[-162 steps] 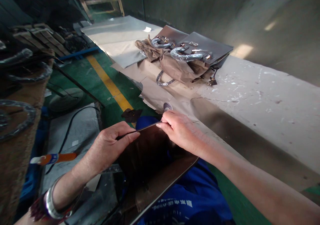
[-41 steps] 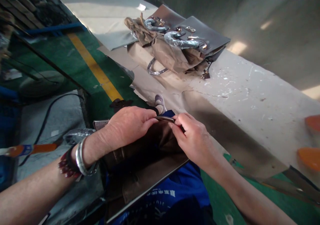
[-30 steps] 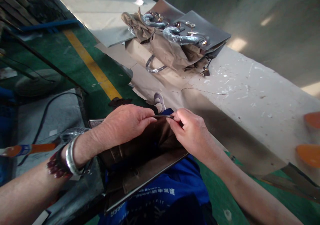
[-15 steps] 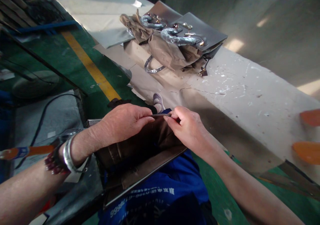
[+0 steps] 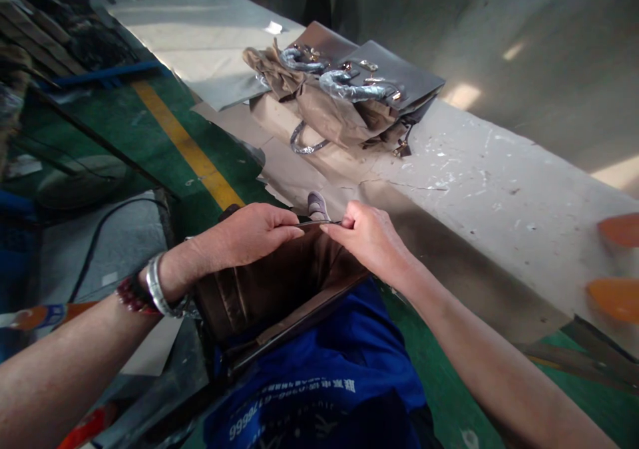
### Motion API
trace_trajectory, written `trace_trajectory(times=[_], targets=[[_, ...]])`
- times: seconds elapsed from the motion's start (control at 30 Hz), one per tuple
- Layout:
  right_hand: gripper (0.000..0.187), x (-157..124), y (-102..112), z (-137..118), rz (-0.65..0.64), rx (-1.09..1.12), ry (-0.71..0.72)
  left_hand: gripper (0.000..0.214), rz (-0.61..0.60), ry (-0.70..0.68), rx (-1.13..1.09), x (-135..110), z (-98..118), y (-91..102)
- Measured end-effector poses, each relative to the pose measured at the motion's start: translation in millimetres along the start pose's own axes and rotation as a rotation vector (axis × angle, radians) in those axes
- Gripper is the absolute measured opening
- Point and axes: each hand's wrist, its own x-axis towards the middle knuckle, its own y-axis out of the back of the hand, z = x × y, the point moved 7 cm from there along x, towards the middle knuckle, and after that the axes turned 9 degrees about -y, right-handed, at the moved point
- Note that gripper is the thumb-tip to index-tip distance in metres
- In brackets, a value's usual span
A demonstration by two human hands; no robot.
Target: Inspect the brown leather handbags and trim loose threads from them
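On my lap, over a blue apron [image 5: 319, 362], rests a brown handbag [image 5: 279, 296] with its mouth open towards me and its lining showing. My left hand [image 5: 249, 233] pinches the bag's far rim between thumb and fingers. Close beside it, my right hand [image 5: 367, 239] grips the same rim, and a short stretch of dark edge shows between the two hands. The near rim of the bag leans against the apron. The bag's outer far side is hidden from me.
Ahead, a paper-covered table [image 5: 479, 203] carries handbags [image 5: 394, 70] with plastic-wrapped handles and crumpled brown paper [image 5: 339, 110]. Orange objects [image 5: 616, 299] stand at its right edge. To my left is a grey-topped surface [image 5: 120, 236] with a black cable and an orange bottle [image 5: 50, 316].
My view has shifted slightly, so the table items appear lower. Both hands still pinch the far rim, and the bag's near rim has tilted a little.
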Motion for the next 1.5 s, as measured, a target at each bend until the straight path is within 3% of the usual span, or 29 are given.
trace_trajectory(times=[0.13,0.3,0.37,0.5,0.7,0.8,0.9,1.0,1.1,1.2,1.27,1.37,1.5], targets=[[0.018,-4,-2,-1,0.025,0.066,0.107,0.029,0.010,0.020,0.076,-4,3,2.4],[0.004,-8,-8,-13,-0.125,0.059,0.250,0.031,0.047,0.016,0.191,-10,6,0.7],[0.017,-9,-8,-18,-0.144,-0.008,0.292,0.033,0.052,0.019,0.254,-14,6,-0.6],[0.018,-13,-4,-27,-0.166,0.004,0.376,0.041,-0.011,-0.018,0.310,-14,8,-2.9],[0.015,-22,-3,-40,-0.207,-0.008,0.424,0.029,-0.116,-0.167,0.058,1,22,-5.3],[0.016,-23,-2,-37,-0.191,-0.013,0.401,0.031,-0.121,-0.149,-0.067,4,21,-4.7],[0.024,-26,10,-40,-0.018,-0.012,0.386,0.030,-0.077,-0.102,-0.078,7,15,-0.5],[0.029,-51,13,-60,0.129,-0.035,0.542,0.028,-0.053,-0.091,-0.113,10,11,2.1],[0.027,-91,-11,-81,0.028,-0.042,0.837,0.029,-0.006,-0.062,-0.145,10,3,7.5],[0.027,-113,-27,-82,-0.008,-0.117,1.004,0.031,0.045,-0.037,-0.122,3,-8,17.4],[0.030,-110,-26,-75,-0.087,-0.161,1.013,0.031,0.078,-0.012,-0.076,-5,-16,26.7],[0.037,-86,-10,-64,-0.207,-0.236,0.907,0.029,0.103,0.015,-0.004,-20,-21,40.1],[0.031,-53,11,-62,-0.157,-0.387,0.863,0.026,0.093,0.030,-0.001,-32,-11,49.7]])
